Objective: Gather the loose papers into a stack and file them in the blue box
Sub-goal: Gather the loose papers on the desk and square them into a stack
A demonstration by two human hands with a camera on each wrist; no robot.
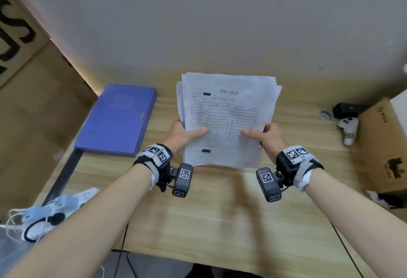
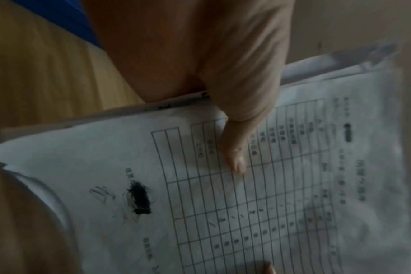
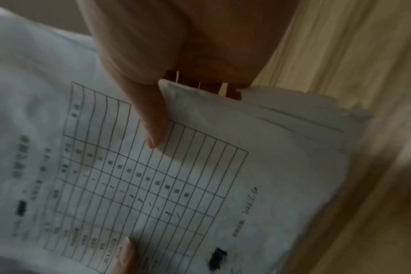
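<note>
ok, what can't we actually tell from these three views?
- Sheet count in the paper stack: only staggered edges show in all views.
- Printed text: blurred, too small.
- Fingers of the left hand and right hand behind the stack: hidden by paper; only thumbs show.
- Blue box: closed, contents hidden; head view.
- Stack's bottom edge touching the table: unclear.
</note>
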